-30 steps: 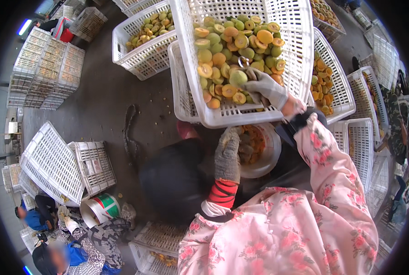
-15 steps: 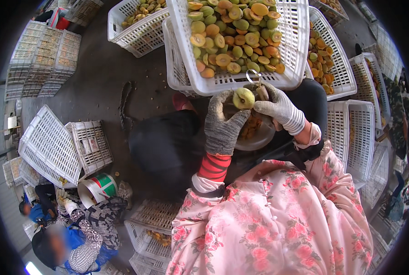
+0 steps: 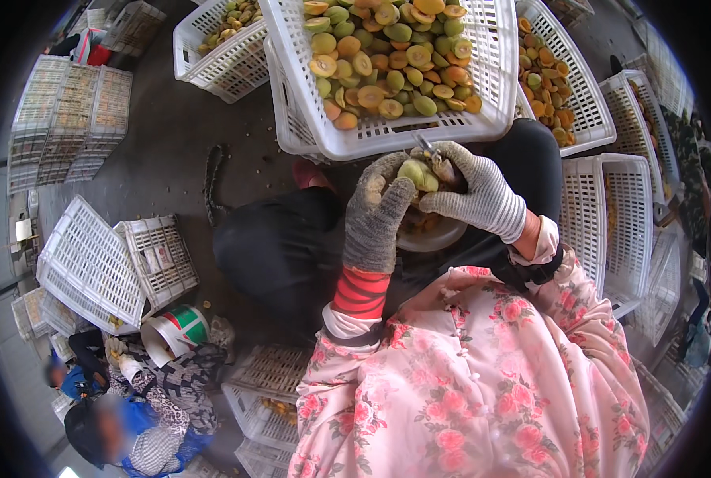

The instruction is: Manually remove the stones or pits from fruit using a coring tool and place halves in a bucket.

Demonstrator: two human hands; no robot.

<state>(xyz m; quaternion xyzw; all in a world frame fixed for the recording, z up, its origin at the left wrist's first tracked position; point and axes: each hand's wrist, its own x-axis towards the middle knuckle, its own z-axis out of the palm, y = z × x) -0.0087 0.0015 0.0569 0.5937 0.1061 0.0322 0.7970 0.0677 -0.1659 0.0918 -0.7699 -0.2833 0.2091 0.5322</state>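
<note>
At the far left, a tall stack of white slatted plastic crates (image 3: 68, 119) is seen, with a tilted white plastic crate (image 3: 92, 267) nearer the camera. To the right of these, a white cylindrical bucket with a green and red label (image 3: 176, 334) is seen tipped on its side beside a seated co-worker.

Near the middle, a rounded pale green fruit (image 3: 419, 175) is held between both hands, just beyond the near rim of a round pale basin (image 3: 431, 244) and below a large white plastic crate of halved green and orange fruit (image 3: 355, 145). By the left hand in a grey knitted glove (image 3: 378, 211), the fruit is gripped from its left side, thumb and fingers curled around it. The fruit is judged light and firm-skinned but soft inside, easily bruised and slippery where juice is let out; it is best held around its widest part, with light pressure.

By the right hand in a pale striped glove (image 3: 479, 191), a small metal tool (image 3: 425, 144) is gripped, its far end blurred, while the thumb is laid against the fruit. Farther right, orange halves are held in another white plastic crate (image 3: 585, 80).
</note>
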